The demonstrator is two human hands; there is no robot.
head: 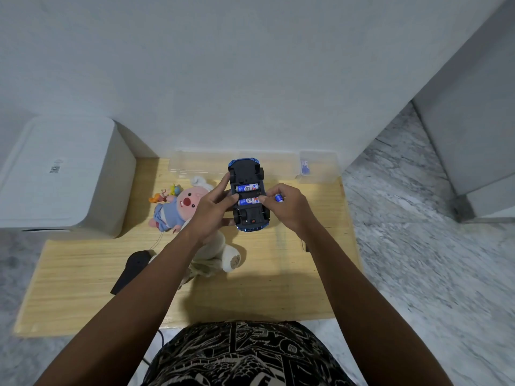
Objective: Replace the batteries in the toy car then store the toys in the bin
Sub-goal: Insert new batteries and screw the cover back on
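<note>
A blue toy car lies upside down above the wooden table, its black underside up and its battery bay uncovered. Two blue-and-white batteries sit across the bay. My left hand grips the car's left side. My right hand pinches the end of the nearer battery with thumb and forefinger and also holds a loose battery in its fingers. A pink plush pig in a blue dress lies left of the car, partly under my left arm.
A clear plastic bin stands at the back of the wooden table, with a small clear box holding blue items to its right. A white appliance sits at left. A black remote and a white plush lie near my left arm.
</note>
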